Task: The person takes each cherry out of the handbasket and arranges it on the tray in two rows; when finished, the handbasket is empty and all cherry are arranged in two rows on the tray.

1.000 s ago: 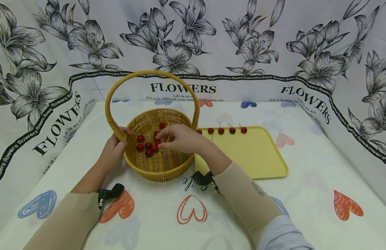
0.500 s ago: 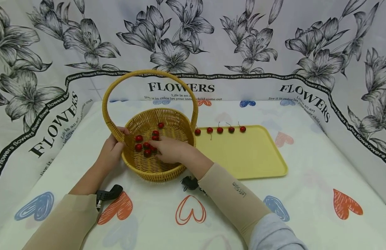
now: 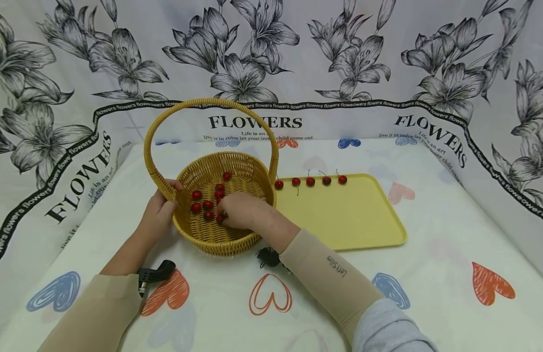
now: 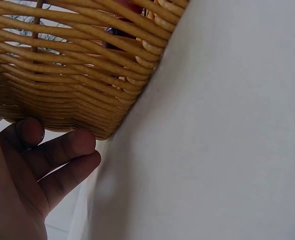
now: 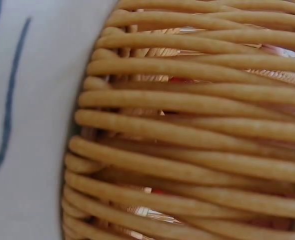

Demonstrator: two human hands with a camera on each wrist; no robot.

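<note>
A wicker basket (image 3: 227, 247) with a tall arched handle (image 3: 209, 101) stands left of centre in the head view. My left hand (image 3: 159, 210) grips its left side where the handle meets the rim. In the left wrist view, several fingers (image 4: 70, 150) lie by the basket's outer wall (image 4: 82, 70). My right hand (image 3: 242, 210) reaches inside, pinching a red cherry (image 3: 220, 219) that its fingers partly cover. Several other cherries (image 3: 207, 205) lie on the basket floor to its left. Only the woven wall (image 5: 187, 130) fills most of the right wrist view, hiding that hand.
A yellow tray (image 3: 341, 215) lies right of the basket, partly behind its rim. Several stemmed cherries (image 3: 310, 181) form a row along its far edge. A white cloth with printed hearts (image 3: 270, 296) covers the table; a flowered cloth (image 3: 245, 80) hangs behind.
My right hand has lowered into the basket, and a cherry has shifted slightly toward me with its fingers. The left hand keeps its grip on the basket.
</note>
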